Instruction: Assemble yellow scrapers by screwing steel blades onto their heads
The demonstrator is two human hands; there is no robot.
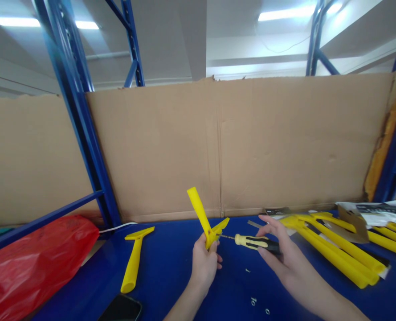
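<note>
My left hand (205, 260) grips a yellow T-shaped plastic handle (199, 211) by its crosspiece end, with the round grip pointing up and leftward. My right hand (281, 252) holds a screwdriver (256, 242) with a pale yellow and black handle, the thumb below it and some fingers lifted. The screwdriver's shaft points left, its tip at the crosspiece of the yellow handle; whether it sits in a screw is hidden. Below the hands, a small screw (247, 270) and small metal fasteners (253, 302) lie on the blue table (171, 267).
Another yellow T-shaped handle (133, 263) lies at left, near a black phone (122, 308). A red plastic bag (40, 263) is at far left. Several yellow handles (334, 249) are piled at right beside an opened cardboard box (354, 223). A cardboard wall (218, 147) stands behind.
</note>
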